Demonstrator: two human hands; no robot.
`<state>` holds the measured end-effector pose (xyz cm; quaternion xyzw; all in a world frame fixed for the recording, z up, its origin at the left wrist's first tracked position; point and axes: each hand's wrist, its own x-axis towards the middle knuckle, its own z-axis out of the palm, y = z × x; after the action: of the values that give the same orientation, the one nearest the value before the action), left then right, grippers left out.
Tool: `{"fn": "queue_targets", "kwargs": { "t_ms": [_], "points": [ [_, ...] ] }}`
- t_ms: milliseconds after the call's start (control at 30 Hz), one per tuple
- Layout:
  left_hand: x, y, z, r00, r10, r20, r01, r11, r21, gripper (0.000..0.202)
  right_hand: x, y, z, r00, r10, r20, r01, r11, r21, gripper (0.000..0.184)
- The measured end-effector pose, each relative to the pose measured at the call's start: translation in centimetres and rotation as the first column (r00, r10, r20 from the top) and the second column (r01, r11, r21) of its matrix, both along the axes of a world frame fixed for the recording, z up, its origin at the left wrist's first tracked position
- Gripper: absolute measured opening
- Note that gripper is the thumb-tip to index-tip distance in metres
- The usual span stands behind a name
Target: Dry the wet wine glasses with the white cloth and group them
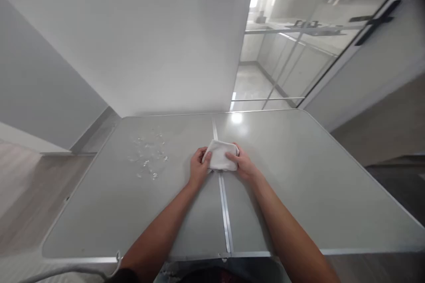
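Observation:
Between my two hands is a white folded cloth (219, 155), held just over the middle seam of the table. My left hand (198, 166) grips its left edge, thumb on top and fingers curled underneath. On the opposite side my right hand (244, 162) pinches the right edge, its thumb also lying across the top. The undersides of the cloth and most fingertips are hidden. Off to the left, a scatter of small clear droplets or bits (146, 163) lies on the tabletop; I cannot tell exactly what they are.
The grey folding table (299, 185) has a metal rim and a central metal seam (226, 216). A white wall (149, 44) rises behind it. At the right rear stands a glass-paned door (282, 66) with a black handle (376, 22). A grey cable (76, 269) runs by the front left edge.

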<state>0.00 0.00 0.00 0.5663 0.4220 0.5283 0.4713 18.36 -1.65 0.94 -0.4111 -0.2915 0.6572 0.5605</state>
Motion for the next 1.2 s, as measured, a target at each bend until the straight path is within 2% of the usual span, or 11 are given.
{"fn": "queue_targets", "kwargs": {
  "t_ms": [67, 133, 200, 267, 367, 567, 800, 933, 1033, 1133, 1200],
  "points": [
    [-0.3, -0.3, 0.2, 0.992, 0.053, -0.111, -0.043, 0.994, 0.096, 0.028, 0.4, -0.1, -0.4, 0.997, 0.071, -0.025, -0.072, 0.997, -0.043, 0.046],
    [-0.9, -0.6, 0.4, 0.943, 0.232, -0.238, -0.165, 0.949, 0.27, 0.026, 1.1, 0.2, -1.0, 0.993, -0.058, -0.105, 0.052, 0.997, -0.054, 0.041],
    [-1.7, -0.7, 0.7, 0.835, 0.46, -0.301, -0.298, 0.839, 0.455, 0.024, 1.6, 0.9, -1.6, 0.954, -0.25, -0.165, 0.243, 0.968, -0.065, 0.035],
    [-2.8, -0.7, 1.4, 0.724, 0.612, -0.318, -0.344, 0.72, 0.602, 0.021, 1.7, 1.6, -2.0, 0.908, -0.375, -0.186, 0.367, 0.927, -0.079, 0.032],
    [-4.3, -0.3, 2.8, 0.636, 0.694, -0.336, -0.329, 0.638, 0.696, 0.027, 1.1, 1.9, -2.3, 0.909, -0.38, -0.172, 0.368, 0.925, -0.096, 0.032],
    [-6.6, 1.0, 4.7, 0.58, 0.749, -0.32, -0.479, 0.631, 0.61, 0.037, 0.0, 1.4, -2.5, 0.95, -0.287, -0.122, 0.277, 0.956, -0.093, 0.035],
    [-8.3, 2.3, 4.5, 0.463, 0.8, -0.381, -0.526, 0.594, 0.608, 0.051, 0.2, 1.1, -1.9, 0.953, -0.261, -0.154, 0.255, 0.965, -0.06, 0.033],
    [-8.7, 2.9, 4.1, 0.506, 0.791, -0.343, -0.543, 0.601, 0.587, 0.053, -0.1, 1.0, -1.3, 0.948, -0.269, -0.171, 0.261, 0.963, -0.072, 0.034],
    [-8.8, 3.3, 3.2, 0.536, 0.797, -0.278, -0.591, 0.589, 0.552, 0.065, -0.2, 0.9, -1.3, 0.949, -0.266, -0.171, 0.257, 0.964, -0.072, 0.035],
    [-8.6, 3.7, 1.8, 0.566, 0.793, -0.224, -0.689, 0.604, 0.399, 0.08, 0.0, 1.1, -1.7, 0.951, -0.268, -0.152, 0.264, 0.963, -0.052, 0.037],
    [-8.5, 3.7, 0.8, 0.595, 0.771, -0.225, -0.726, 0.636, 0.26, 0.071, 0.1, 1.3, -2.1, 0.947, -0.289, -0.138, 0.286, 0.957, -0.038, 0.038]
  ]
}}
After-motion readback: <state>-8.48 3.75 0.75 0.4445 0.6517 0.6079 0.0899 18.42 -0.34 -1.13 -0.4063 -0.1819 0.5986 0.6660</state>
